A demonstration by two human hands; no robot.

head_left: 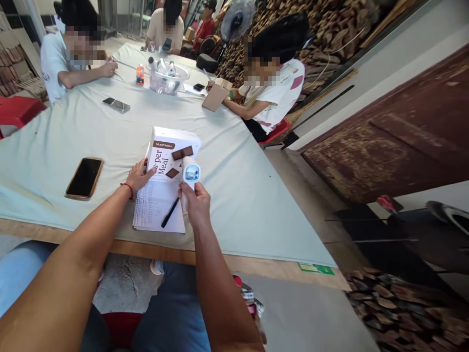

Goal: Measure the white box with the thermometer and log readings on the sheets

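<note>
My left hand (138,175) grips the left edge of a white printed carton (161,168), with the thumb on its front face. The carton carries a brown "NutriMotion" label and pictures of chocolate-like bars. My right hand (197,201) is wrapped around the handle of a white pistol-shaped handheld device (189,166). Its small lit screen faces me, and its head is in front of the carton's right side. Below the carton lie handwritten paper sheets (146,208), with a black pen (170,212) slanting across them near my right hand.
A dark phone (85,178) lies left of my left arm, another phone (116,104) farther off. Beyond stand a clear plastic basin (166,83) of bottles and an orange item (140,75). People sit around the cloth-covered table (234,210); a fan (237,22) and stacked wood are behind.
</note>
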